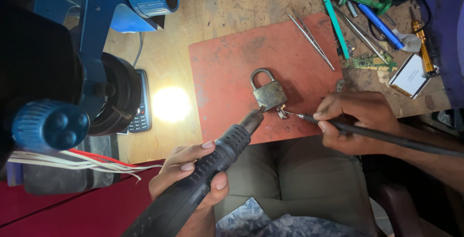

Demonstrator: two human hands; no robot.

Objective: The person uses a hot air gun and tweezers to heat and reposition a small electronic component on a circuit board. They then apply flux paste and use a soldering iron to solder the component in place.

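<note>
The left hand is gripping a heat gun pointing far-right at the padlock, while the right hand is pinching a probe pointing left, tweezers lying beyond.

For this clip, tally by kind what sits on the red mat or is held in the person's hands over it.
Padlock on the red mat: 1
Small metal part beside the padlock: 1
Tweezers lying on the mat: 1
Hot-air tool in the left hand: 1
Thin pointed tool in the right hand: 1
Total: 5
</note>
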